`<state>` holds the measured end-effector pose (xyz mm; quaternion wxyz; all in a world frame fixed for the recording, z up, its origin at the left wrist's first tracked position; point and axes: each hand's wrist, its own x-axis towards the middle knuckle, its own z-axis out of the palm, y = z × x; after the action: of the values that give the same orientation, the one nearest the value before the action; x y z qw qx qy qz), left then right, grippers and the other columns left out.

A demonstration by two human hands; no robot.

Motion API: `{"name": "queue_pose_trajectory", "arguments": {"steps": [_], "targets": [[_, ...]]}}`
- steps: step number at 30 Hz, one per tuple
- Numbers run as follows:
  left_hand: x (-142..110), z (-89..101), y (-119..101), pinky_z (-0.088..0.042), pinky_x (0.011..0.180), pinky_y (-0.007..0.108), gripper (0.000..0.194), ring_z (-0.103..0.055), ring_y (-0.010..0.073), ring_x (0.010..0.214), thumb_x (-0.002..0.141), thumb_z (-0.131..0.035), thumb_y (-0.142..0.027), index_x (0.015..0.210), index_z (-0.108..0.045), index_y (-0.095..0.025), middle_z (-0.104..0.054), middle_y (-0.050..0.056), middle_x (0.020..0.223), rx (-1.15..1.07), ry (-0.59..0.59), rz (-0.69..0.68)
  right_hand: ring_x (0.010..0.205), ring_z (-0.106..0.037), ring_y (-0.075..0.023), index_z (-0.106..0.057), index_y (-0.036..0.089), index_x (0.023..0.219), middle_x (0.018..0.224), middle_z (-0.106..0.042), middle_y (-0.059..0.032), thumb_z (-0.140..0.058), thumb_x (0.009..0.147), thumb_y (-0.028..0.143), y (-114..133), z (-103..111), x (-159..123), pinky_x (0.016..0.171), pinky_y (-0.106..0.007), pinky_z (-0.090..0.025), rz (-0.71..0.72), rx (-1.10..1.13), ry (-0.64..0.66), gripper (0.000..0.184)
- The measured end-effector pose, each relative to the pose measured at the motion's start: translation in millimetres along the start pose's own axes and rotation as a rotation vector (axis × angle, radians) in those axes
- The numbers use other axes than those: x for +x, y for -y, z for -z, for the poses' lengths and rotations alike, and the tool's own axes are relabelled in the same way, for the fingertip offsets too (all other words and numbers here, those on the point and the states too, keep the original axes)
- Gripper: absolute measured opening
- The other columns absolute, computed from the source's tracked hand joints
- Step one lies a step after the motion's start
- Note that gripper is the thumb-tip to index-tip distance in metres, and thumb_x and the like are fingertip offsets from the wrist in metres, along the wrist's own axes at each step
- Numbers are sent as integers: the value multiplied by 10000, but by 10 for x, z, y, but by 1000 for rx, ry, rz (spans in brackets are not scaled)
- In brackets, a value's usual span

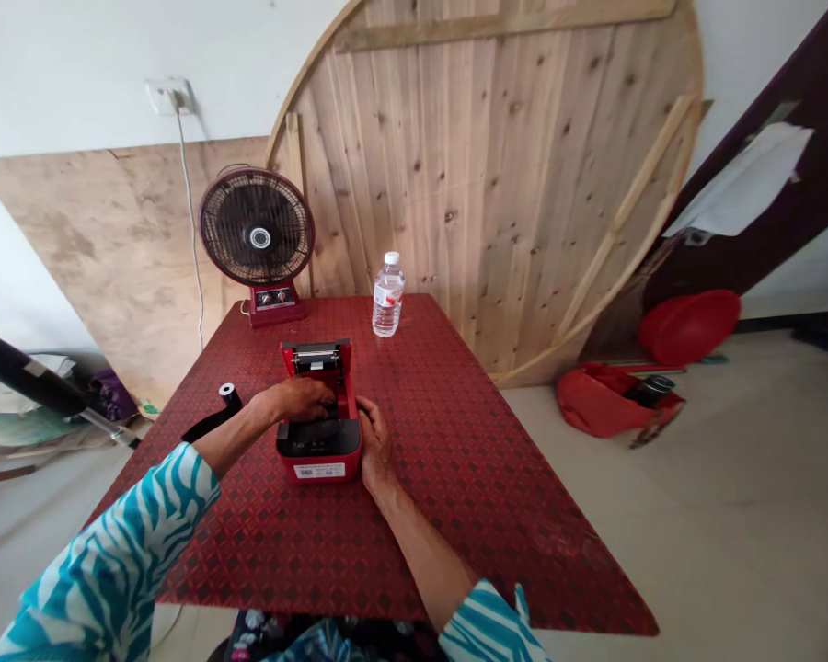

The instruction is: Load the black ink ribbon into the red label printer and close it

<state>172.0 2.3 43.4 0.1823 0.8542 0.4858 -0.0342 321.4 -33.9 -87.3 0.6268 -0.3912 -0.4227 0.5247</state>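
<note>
A small red and black label printer [319, 443] sits on the red patterned table [455, 478] with its lid [317, 360] tipped open toward the far side. My left hand [302, 399] reaches into the open bay from the left, fingers curled down inside; what they touch is hidden. My right hand [373, 443] rests flat against the printer's right side, fingers stretched along the casing. A black roll with a white core [215, 416] lies on the table just left of my left forearm.
A red table fan [258, 241] stands at the table's far left, its cord running up to a wall socket [171, 96]. A water bottle [387, 296] stands at the far middle. Red bags [611, 397] and a red helmet [690, 325] lie on the floor to the right.
</note>
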Motion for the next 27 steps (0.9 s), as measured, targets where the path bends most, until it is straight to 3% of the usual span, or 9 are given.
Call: {"name": "queue_pose_trajectory", "arguments": {"steps": [8, 14, 19, 23, 27], "targets": [[-125, -23, -18, -465, 770, 273, 279, -665, 242, 913, 692, -636, -164, 943, -718, -254, -744, 50, 954, -84, -121, 17, 1061, -583, -246, -657, 228, 1079, 1066, -680, -48, -536, 831, 455, -17, 17, 4, 856, -355, -476, 27, -29, 6, 356], [-646, 206, 23, -509, 735, 293, 336, -684, 227, 806, 665, -715, -227, 998, -744, -259, -746, 46, 922, -517, -530, -38, 1080, -579, -255, -659, 235, 1084, 1092, -681, -50, -552, 825, 454, -45, 34, 15, 853, -362, -481, 25, -20, 12, 356], [-918, 330, 471, -522, 659, 296, 316, -668, 192, 708, 663, -724, -273, 965, -698, -184, -727, 62, 843, -723, -650, 107, 1042, -602, -261, -648, 227, 1089, 1086, -685, -59, -564, 809, 473, -53, 31, 12, 846, -381, -486, -22, 24, 5, 382], [-787, 173, 896, -519, 676, 301, 312, -663, 187, 694, 614, -719, -292, 874, -605, -164, -699, 32, 760, -708, -744, 231, 1065, -596, -268, -644, 215, 1082, 1110, -676, -72, -594, 784, 462, -45, 39, 15, 913, -408, -460, -52, 51, -6, 391], [-562, -53, 1145, -498, 708, 285, 351, -656, 189, 752, 611, -667, -242, 953, -613, -188, -700, 6, 798, -537, -674, 329, 1104, -578, -265, -645, 216, 1084, 1128, -670, -72, -600, 787, 452, -65, 62, 24, 940, -404, -446, -37, 33, 1, 382]]}}
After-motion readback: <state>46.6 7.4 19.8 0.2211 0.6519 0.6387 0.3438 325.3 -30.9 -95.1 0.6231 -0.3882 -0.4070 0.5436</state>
